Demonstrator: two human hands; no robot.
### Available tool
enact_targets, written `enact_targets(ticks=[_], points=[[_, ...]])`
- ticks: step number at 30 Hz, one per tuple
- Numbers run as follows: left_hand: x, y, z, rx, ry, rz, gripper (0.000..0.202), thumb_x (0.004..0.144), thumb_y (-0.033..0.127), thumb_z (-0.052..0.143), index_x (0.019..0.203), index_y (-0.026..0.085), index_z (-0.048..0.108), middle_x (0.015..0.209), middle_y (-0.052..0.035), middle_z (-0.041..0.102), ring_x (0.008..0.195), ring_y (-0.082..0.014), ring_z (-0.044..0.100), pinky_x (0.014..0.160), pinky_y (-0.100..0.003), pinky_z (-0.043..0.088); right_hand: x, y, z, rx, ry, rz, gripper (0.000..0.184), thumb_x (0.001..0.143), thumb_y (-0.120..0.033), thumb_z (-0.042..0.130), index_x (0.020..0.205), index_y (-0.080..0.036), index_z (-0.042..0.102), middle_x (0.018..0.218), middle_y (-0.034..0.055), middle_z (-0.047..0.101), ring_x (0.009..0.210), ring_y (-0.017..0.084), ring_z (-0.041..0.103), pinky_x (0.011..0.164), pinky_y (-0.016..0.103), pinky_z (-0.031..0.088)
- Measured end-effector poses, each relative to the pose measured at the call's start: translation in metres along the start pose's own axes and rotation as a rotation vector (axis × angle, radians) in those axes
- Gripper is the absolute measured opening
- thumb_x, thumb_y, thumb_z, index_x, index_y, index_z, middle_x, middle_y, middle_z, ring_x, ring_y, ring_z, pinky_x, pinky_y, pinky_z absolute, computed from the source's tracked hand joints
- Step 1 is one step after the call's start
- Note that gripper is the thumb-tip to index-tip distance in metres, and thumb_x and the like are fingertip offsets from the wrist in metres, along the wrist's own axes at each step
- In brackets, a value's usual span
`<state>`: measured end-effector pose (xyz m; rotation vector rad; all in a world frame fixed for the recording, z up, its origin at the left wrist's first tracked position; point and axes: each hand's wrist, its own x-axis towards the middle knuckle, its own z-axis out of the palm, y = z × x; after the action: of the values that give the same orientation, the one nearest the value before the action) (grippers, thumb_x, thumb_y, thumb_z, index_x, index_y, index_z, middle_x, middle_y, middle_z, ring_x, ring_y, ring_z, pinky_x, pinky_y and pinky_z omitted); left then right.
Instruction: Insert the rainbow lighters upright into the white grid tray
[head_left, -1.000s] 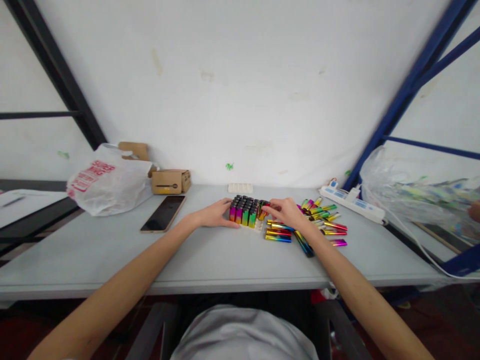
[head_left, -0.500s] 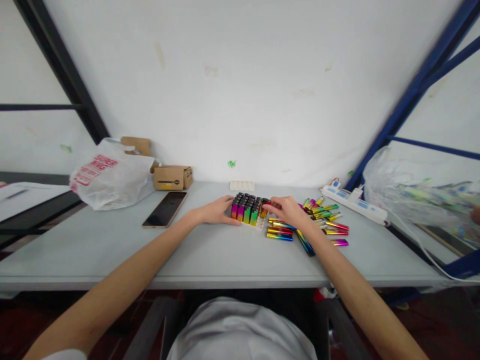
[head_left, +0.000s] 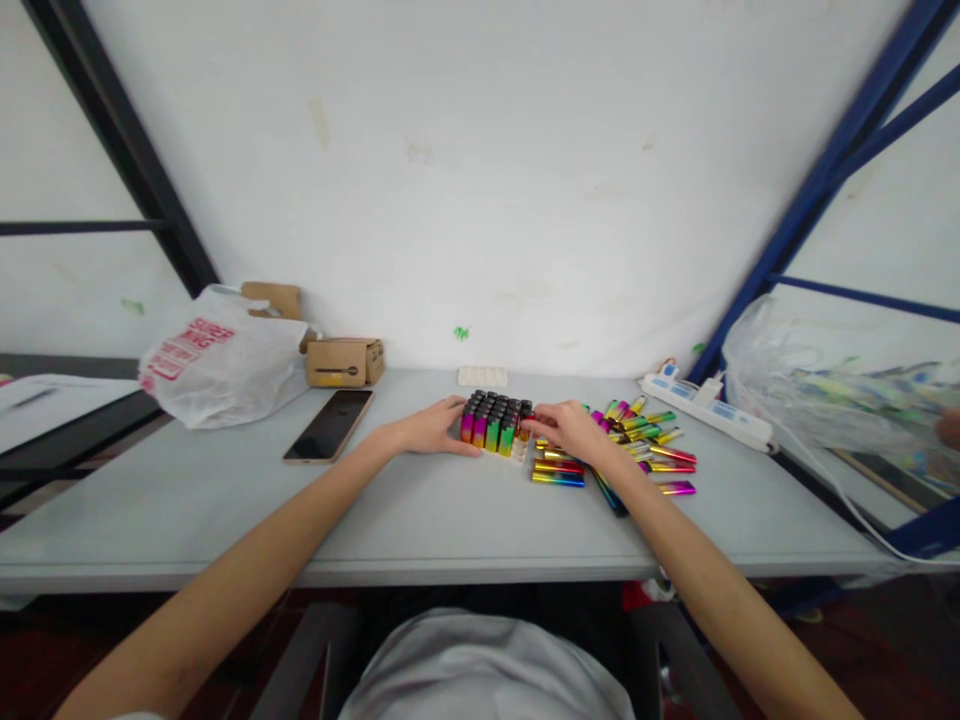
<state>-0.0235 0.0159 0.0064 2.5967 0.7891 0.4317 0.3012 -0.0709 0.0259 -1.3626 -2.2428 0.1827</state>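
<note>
Upright lighters with black tops and shiny purple, green and gold bodies stand packed in rows in a pale slotted tray. My left hand is around the tray's left end, thumb along the front and fingers toward the back. At the right end, my right hand is closed in a pinch on a red-and-gold lighter, largely hidden by the fingers. Loose metallic lighters lie beside and beneath my right wrist, with more in a spread pile farther right.
Another pale tray lies against the wall. To the left are a phone, a cardboard box and a white plastic bag. A power strip with a cable and a clear plastic bag are at the right.
My right hand has shifted slightly left and down, bringing the red-and-gold lighter lower at the tray's right end. My left hand stays at the left end. The camera view has tilted slightly.
</note>
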Motion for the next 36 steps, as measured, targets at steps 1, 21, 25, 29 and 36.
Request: enact_targets(ticks=[1,21,25,29,36], points=[[0.000,0.000,0.000,-0.001,-0.001,-0.001,0.096,0.083,0.080,0.082,0.156,0.021,0.060,0.165,-0.0168,0.056,0.153,-0.0407,0.053,0.134,-0.050,0.038,0.000,0.001,0.000,-0.014,-0.016,0.001,0.051,0.108,-0.059,0.064,0.074,-0.023,0.072,0.061,0.0019,0.066,0.056,0.017,0.052,0.061,0.030,0.030],[-0.001,0.003,-0.002,0.014,-0.016,-0.004,0.094,0.084,0.083,0.079,0.153,0.021,0.062,0.165,-0.0158,0.056,0.154,-0.0396,0.051,0.134,-0.046,0.036,-0.023,0.031,-0.047,0.160,-0.324,0.083,0.027,0.091,-0.049,0.079,0.088,-0.022,0.083,0.093,0.0078,0.083,0.085,0.025,0.073,0.078,0.033,0.054],[-0.001,0.001,-0.002,0.014,-0.031,-0.026,0.095,0.084,0.084,0.079,0.152,0.019,0.063,0.164,-0.0173,0.056,0.153,-0.0401,0.053,0.134,-0.046,0.037,-0.019,0.030,-0.038,0.153,-0.227,0.097,0.027,0.094,-0.047,0.075,0.088,-0.021,0.071,0.085,0.0054,0.079,0.075,0.022,0.068,0.071,0.032,0.049],[-0.001,0.001,-0.002,0.028,-0.034,-0.041,0.094,0.084,0.085,0.078,0.151,0.020,0.064,0.164,-0.0164,0.057,0.152,-0.0399,0.053,0.133,-0.045,0.038,-0.017,0.025,-0.031,0.268,-0.114,0.077,0.028,0.100,-0.051,0.067,0.095,-0.024,0.059,0.080,0.0018,0.077,0.071,0.020,0.066,0.070,0.032,0.049],[-0.001,0.003,-0.004,0.027,-0.033,-0.030,0.095,0.083,0.087,0.077,0.149,0.019,0.065,0.163,-0.0178,0.057,0.151,-0.0416,0.055,0.133,-0.047,0.039,-0.014,0.026,-0.025,0.438,0.019,0.158,0.035,0.094,-0.057,0.072,0.099,-0.024,0.063,0.087,0.0044,0.080,0.069,0.020,0.075,0.069,0.034,0.057]])
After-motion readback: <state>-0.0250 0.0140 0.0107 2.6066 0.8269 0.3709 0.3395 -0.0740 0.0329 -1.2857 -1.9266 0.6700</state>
